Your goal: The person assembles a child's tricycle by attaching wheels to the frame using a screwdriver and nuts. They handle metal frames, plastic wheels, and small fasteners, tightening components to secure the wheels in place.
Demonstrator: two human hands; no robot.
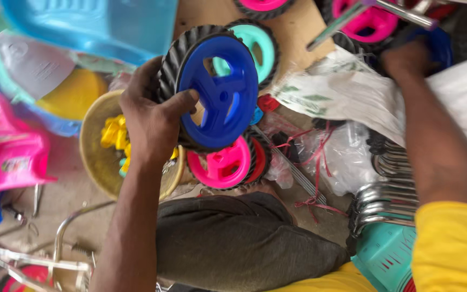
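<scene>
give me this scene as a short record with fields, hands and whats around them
left hand: left hand grips a blue plastic toy wheel with black ribbed tyre, held up on edge
right hand: right hand reaches among wheels at top right, touching a blue wheel; grip unclear
below held wheel: pink plastic wheel
behind held wheel: teal plastic wheel
beside left hand: tan round basket holding yellow plastic pieces
under right arm: white printed sack, bent chrome metal tubes
</scene>
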